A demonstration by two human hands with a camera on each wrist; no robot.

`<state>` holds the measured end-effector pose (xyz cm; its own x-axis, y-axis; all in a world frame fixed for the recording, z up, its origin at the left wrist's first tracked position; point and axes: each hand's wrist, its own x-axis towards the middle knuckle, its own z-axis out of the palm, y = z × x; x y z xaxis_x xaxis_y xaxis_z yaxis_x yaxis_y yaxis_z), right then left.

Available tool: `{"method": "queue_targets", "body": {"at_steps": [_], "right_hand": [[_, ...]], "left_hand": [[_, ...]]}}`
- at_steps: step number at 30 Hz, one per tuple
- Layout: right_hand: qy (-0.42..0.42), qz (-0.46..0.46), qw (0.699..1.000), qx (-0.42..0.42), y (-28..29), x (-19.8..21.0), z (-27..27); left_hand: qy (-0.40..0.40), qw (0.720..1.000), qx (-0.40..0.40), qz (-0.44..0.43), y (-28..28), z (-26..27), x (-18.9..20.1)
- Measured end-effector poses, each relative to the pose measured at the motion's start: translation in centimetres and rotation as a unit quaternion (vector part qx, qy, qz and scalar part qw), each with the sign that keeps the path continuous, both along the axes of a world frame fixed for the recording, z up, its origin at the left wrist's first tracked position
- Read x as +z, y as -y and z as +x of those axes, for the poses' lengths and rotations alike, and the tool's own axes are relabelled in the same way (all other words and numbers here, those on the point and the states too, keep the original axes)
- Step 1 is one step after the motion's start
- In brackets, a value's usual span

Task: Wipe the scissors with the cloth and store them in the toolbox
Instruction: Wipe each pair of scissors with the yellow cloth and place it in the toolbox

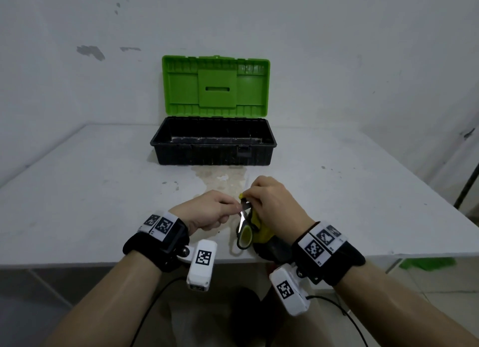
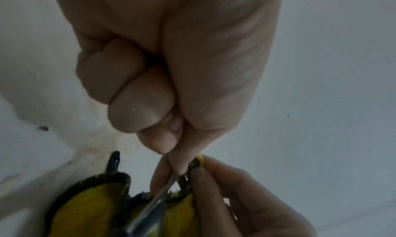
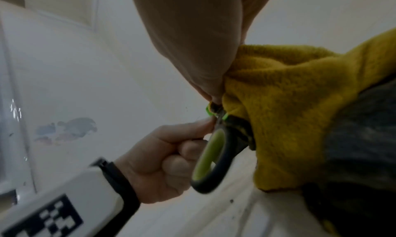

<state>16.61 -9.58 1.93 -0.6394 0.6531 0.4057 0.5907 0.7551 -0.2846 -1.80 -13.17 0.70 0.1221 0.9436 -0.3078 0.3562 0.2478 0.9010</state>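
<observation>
Scissors (image 1: 244, 232) with black and lime-green handles hang above the table's near edge, handles toward me. My left hand (image 1: 236, 207) pinches the metal blades (image 2: 154, 205) between thumb and forefinger, just above the handle loop (image 3: 212, 159); its other fingers are curled. A yellow cloth (image 1: 262, 230) with a dark edge is gripped by my right hand (image 1: 247, 199) and pinched over the blade tips, which it hides. The rest of the cloth (image 3: 289, 108) drapes under that palm. The black toolbox (image 1: 212, 142) stands further back with its green lid (image 1: 215, 85) raised.
The white table (image 1: 90, 204) carries a brownish stain (image 1: 223, 181) between the toolbox and my hands. A white wall rises directly behind the toolbox. A dark pole (image 1: 466, 188) stands off the table's right side, with something green (image 1: 427, 263) on the floor.
</observation>
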Motion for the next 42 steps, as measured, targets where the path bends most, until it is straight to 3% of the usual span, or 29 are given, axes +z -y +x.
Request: {"method": "queue_targets", "body": {"at_steps": [6,11,20,25,29,34,36,42], "right_hand": [[0.015,0.008,0.999,0.047,0.8,-0.8,0.5],[-0.027,0.008,0.999,0.019,0.2,0.2,0.6],[0.061,0.009,0.994,0.087,1.5,-0.8,0.7],[-0.004,-0.002,1.000,0.031,0.2,0.1,0.5],[0.013,-0.001,0.998,0.055,1.0,-1.1,0.7],[0.010,-0.011,0.999,0.051,0.9,-0.8,1.2],[-0.017,0.002,0.999,0.040,0.6,-0.7,0.9],[0.011,0.037,0.999,0.031,0.8,-1.7,0.2]], "left_hand": [[0.036,0.999,0.040,-0.007,-0.1,-0.4,0.1],[0.044,0.997,0.038,-0.055,-0.1,-0.1,0.3],[0.074,0.994,0.071,-0.049,-0.3,-0.2,-0.3],[0.087,0.993,0.058,-0.048,-0.3,0.3,-0.2],[0.090,0.993,0.071,-0.043,-0.2,0.0,-0.2],[0.166,0.980,0.092,-0.064,0.0,-0.2,-0.3],[0.163,0.981,0.089,-0.051,0.0,0.1,-0.3],[0.142,0.986,0.081,-0.043,0.0,0.6,-0.7]]}}
